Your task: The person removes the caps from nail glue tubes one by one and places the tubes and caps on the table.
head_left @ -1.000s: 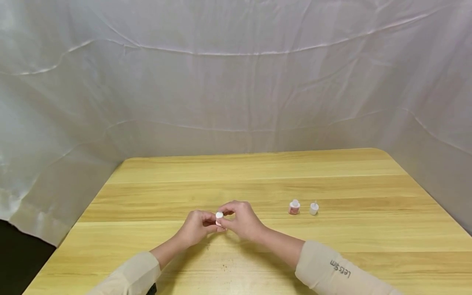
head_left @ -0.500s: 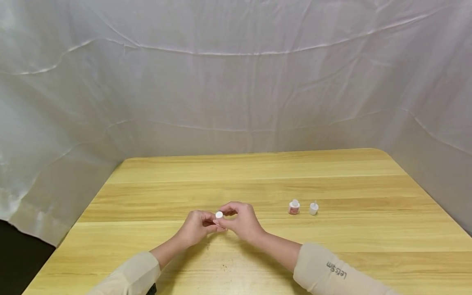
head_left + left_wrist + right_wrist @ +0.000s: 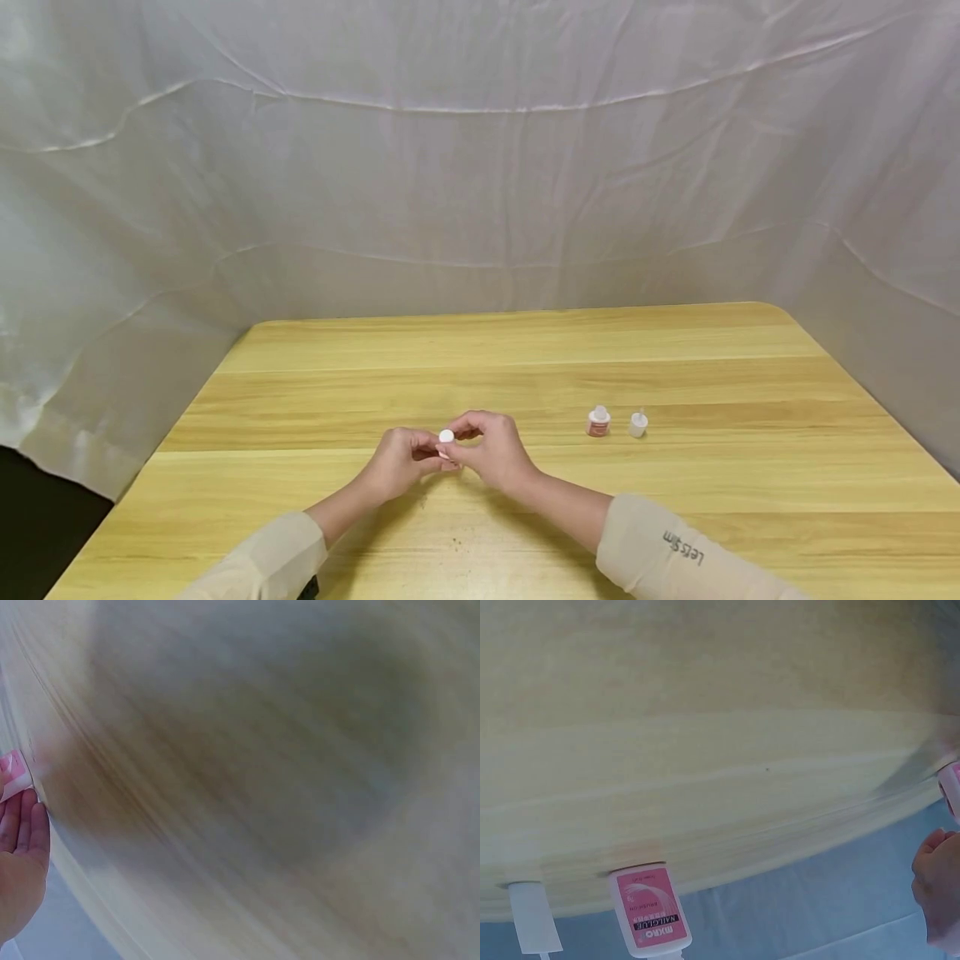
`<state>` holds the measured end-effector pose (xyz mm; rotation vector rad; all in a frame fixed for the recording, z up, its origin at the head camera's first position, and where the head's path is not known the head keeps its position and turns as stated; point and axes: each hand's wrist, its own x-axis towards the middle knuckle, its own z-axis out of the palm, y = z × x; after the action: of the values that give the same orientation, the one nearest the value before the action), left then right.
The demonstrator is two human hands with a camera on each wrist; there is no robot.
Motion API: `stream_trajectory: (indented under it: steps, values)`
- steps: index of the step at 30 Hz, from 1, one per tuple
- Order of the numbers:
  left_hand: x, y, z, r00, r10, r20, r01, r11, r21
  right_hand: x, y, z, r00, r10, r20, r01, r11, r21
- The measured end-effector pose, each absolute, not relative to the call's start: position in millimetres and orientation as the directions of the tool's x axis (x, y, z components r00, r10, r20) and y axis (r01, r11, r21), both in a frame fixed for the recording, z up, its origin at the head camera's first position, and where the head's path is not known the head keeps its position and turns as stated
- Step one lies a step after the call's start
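Near the front middle of the table, my left hand (image 3: 399, 463) holds a small bottle of nail glue (image 3: 15, 772) low by the tabletop. Its pink and white side shows at the left wrist view's edge; in the head view fingers cover most of it. My right hand (image 3: 497, 454) pinches the bottle's white cap (image 3: 446, 436) between thumb and fingers, the cap sitting on top. To the right stands another nail glue bottle (image 3: 651, 909), its cap off and its pale nozzle bare. Beside that bottle, a loose white cap (image 3: 638, 425) rests with a thin stem pointing up.
The wooden table (image 3: 480, 375) has a rounded far right corner. Grey-white fabric (image 3: 480, 183) hangs behind it and along both sides. Some small dark specks (image 3: 457, 543) mark the tabletop in front of the hands.
My right forearm and sleeve have shifted slightly to the left, and the right thumb has moved a little on the cap. The left hand and the second bottle stay put.
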<state>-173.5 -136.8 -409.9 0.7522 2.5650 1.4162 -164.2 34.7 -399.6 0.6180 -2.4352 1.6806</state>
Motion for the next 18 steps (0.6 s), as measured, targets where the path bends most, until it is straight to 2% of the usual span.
stream_trajectory:
  steps: [18]
  values:
    - [-174.4,-138.3,-410.3,-0.863,0.484,0.145,0.383,0.439,0.813,-165.3,37.1,-398.0,-0.879,-0.360,0.311,-0.419,0.276,-0.865]
